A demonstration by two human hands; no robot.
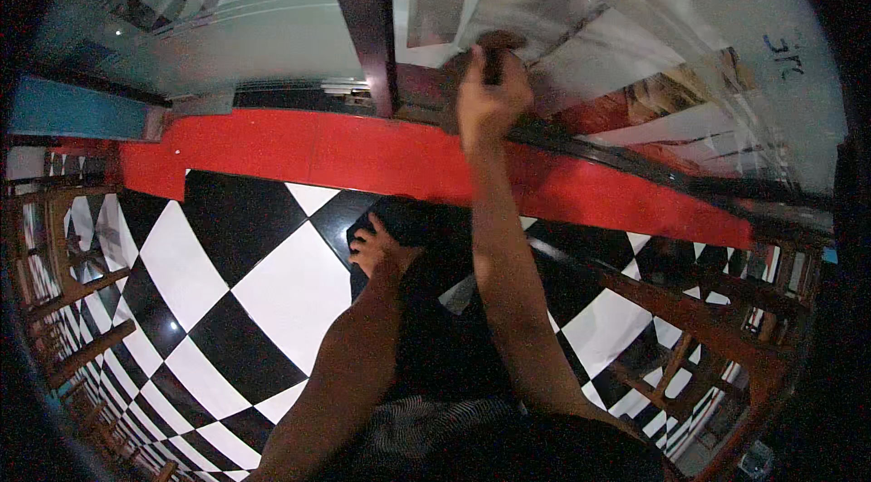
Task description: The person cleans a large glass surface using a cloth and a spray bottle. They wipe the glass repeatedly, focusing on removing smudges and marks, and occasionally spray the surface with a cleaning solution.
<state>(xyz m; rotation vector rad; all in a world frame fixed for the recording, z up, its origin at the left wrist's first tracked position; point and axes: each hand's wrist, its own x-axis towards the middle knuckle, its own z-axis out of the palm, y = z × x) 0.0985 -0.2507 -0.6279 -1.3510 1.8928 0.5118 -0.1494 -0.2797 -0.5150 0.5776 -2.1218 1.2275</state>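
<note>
My right hand (495,101) reaches up to a large glass pane (578,19), its fingers around a dark object (500,50) that is blurred. Whether this is a handle, a cloth or a tool I cannot tell. Streaks and reflections show on the glass around it. Lower down, my left hand (373,247) rests with spread fingers on dark fabric, apparently at my knee, and no object shows in it. A dark upright frame post (371,26) divides the glass to the left of my right hand.
Below the glass runs a red ledge (326,149). Under me lies a floor of black and white tiles (292,291). Wooden furniture (708,319) stands at the right, with more wooden pieces (88,291) at the left. A blue panel (81,108) is at the far left.
</note>
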